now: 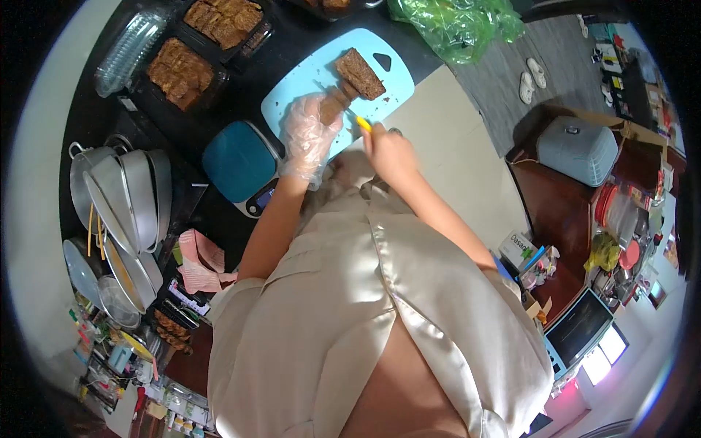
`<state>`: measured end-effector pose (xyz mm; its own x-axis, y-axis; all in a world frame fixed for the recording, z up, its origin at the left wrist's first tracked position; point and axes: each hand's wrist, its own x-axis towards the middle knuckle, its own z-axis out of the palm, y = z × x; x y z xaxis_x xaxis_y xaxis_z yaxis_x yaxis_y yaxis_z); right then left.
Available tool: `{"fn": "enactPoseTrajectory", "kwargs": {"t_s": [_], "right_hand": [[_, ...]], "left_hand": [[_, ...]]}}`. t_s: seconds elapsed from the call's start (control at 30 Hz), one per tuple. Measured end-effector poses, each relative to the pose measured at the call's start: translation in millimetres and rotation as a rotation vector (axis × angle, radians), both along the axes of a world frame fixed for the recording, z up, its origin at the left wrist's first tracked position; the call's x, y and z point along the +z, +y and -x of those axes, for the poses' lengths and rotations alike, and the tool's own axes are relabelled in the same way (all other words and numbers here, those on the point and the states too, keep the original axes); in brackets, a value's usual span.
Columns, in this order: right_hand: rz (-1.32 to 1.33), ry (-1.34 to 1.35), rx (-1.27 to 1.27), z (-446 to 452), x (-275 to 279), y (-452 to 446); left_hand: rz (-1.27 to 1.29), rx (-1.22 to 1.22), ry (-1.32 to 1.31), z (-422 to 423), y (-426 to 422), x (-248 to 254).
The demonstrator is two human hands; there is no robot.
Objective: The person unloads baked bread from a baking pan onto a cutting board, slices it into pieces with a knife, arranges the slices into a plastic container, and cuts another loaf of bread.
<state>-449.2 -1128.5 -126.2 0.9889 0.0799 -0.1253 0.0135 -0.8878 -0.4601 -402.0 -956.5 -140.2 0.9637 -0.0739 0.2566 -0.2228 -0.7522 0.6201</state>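
Note:
A light blue cutting board (303, 77) lies on the black counter, with dark crumbs scattered over it. On it rests a brown cake loaf (360, 73), with a smaller cut piece of cake (333, 106) at its near end. My left hand (312, 135), in a clear plastic glove, has its fingers closed around that cut piece. Bare, my right hand (392, 153) grips a knife by its yellow handle (364, 124). The blade points toward the cake near the cut; much of it is hard to make out.
Left of the board sits a kitchen scale (239, 162) with a teal top. Clear-and-black containers of cake pieces (179, 73) stand at the far left, beside an empty plastic lid (133, 52). A green plastic bag (464, 25) lies far right. Metal pans (128, 197) lean at left.

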Motion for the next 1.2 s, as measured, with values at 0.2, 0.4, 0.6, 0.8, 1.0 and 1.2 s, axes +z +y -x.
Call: {"fn": "enactPoseTrajectory", "kwargs": {"t_s": [0.2,0.4,0.6,0.8,1.0,1.2], "right_hand": [[0.077,-0.024,0.011,30,-29,-18],[0.012,-0.051,0.022,15,-20,-17],[-0.02,-0.021,-0.001,22,26,-9],[0.017,-0.099,0.059,0,7,5],[-0.011,-0.029,0.016,13,0,2],[-0.063,0.016,0.018,-3,-21,22]], "left_hand": [[0.032,-0.014,0.003,-1,1,-1],[0.06,-0.005,0.032,2,2,13],[0.057,0.015,0.025,13,9,18],[0.091,-0.037,0.014,7,11,7],[0.086,-0.052,0.055,6,13,8],[0.073,-0.054,0.039,6,11,7]]}}
